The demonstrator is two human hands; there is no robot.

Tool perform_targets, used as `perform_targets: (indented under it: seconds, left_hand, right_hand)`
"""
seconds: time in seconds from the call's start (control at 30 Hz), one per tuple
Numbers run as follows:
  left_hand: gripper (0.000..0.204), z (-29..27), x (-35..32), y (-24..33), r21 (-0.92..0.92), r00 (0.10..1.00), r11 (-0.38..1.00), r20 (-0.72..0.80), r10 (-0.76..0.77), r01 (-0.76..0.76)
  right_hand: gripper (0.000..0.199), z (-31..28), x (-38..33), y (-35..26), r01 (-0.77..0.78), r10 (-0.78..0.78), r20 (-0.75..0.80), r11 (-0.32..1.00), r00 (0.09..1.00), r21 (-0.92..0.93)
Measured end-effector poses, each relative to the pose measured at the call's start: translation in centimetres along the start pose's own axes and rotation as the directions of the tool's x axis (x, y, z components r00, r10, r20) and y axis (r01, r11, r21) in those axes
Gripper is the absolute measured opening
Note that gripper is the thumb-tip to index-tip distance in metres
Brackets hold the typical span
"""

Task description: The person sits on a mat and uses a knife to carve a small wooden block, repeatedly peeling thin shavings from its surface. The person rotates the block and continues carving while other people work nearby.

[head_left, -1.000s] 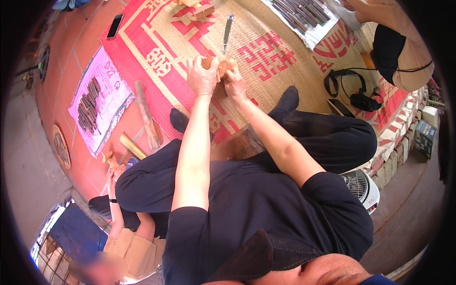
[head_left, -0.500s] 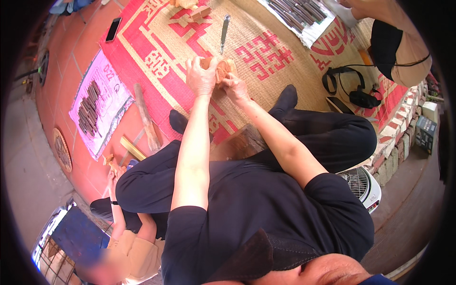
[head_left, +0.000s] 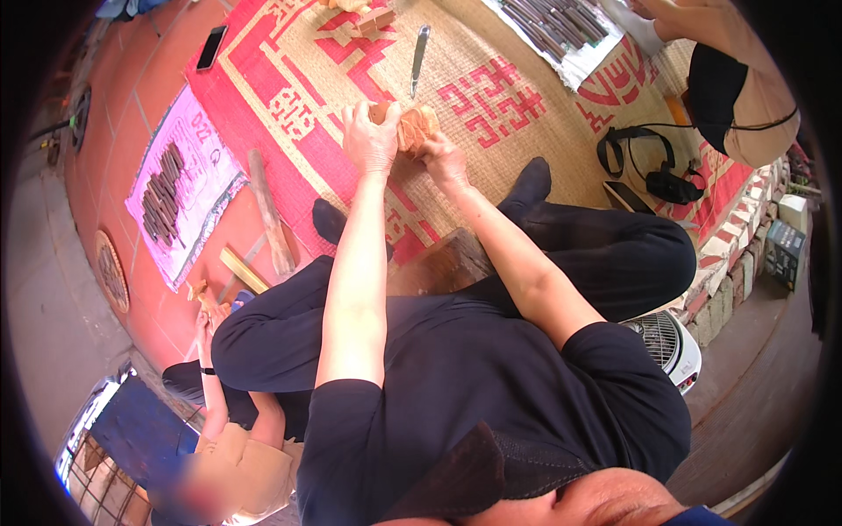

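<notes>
Both hands are on a carved piece of reddish-brown wood [head_left: 416, 130], held over the woven mat beyond my feet. My left hand [head_left: 369, 147] wraps its left side, with the thumb on top. Its lower right edge is gripped by my right hand [head_left: 444, 163]; those fingertips are partly hidden. Just past the wood, a slim metal blade-like tool [head_left: 420, 63] lies on the mat. A small wooden block [head_left: 375, 22] and a pale carved piece sit farther off. Between my legs stands a dark wooden stump [head_left: 452, 263].
The red and straw mat [head_left: 289, 61] carries a phone [head_left: 211, 48] and a black strapped device [head_left: 674, 182]. Rows of chisels [head_left: 163, 197] lie on a pink cloth at left; more tools [head_left: 557, 26] lie far right. A wooden club [head_left: 270, 210] rests near my left knee. Co-workers sit left and right.
The carved wood has turned slightly in my hands, showing more of its upper face. My right hand has shifted a little to the right. The view has moved slightly.
</notes>
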State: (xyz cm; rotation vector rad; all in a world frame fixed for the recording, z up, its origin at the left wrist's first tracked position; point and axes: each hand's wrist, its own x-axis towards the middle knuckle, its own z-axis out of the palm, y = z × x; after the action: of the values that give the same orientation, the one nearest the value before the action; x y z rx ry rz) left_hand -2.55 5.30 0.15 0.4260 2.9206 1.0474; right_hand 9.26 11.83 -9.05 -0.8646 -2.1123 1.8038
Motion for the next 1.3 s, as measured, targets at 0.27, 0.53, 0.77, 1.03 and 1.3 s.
perform_targets:
  seconds: [0.27,0.53,0.77,1.03,1.3]
  left_hand:
    - [0.039,-0.1,0.4,-2.0,-0.088,0.996,0.996,-0.093,-0.009,0.001]
    - [0.040,-0.2,0.5,-2.7,-0.117,0.994,0.992,-0.096,-0.056,0.044]
    - [0.041,0.1,0.5,-2.9,-0.096,0.991,0.995,-0.135,-0.009,-0.004]
    - [0.041,0.2,0.4,-2.3,-0.054,0.992,0.999,-0.129,-0.001,-0.006]
    - [0.041,-0.1,0.2,-1.7,-0.051,0.996,0.998,-0.081,-0.031,0.027]
  right_hand:
    - [0.009,-0.2,1.1,-2.2,0.075,-0.107,-0.124,0.968,0.987,-0.238]
    - [0.006,-1.7,2.3,0.1,-0.150,0.151,-0.084,0.989,0.985,0.014]
    - [0.012,-3.5,3.3,-0.7,-0.265,0.277,-0.018,0.937,0.961,0.228]
    - [0.016,-3.3,3.9,0.5,-0.221,0.214,0.082,0.971,0.973,0.091]
    - [0.023,-1.4,3.8,-3.2,0.105,-0.078,0.082,0.901,0.994,-0.422]
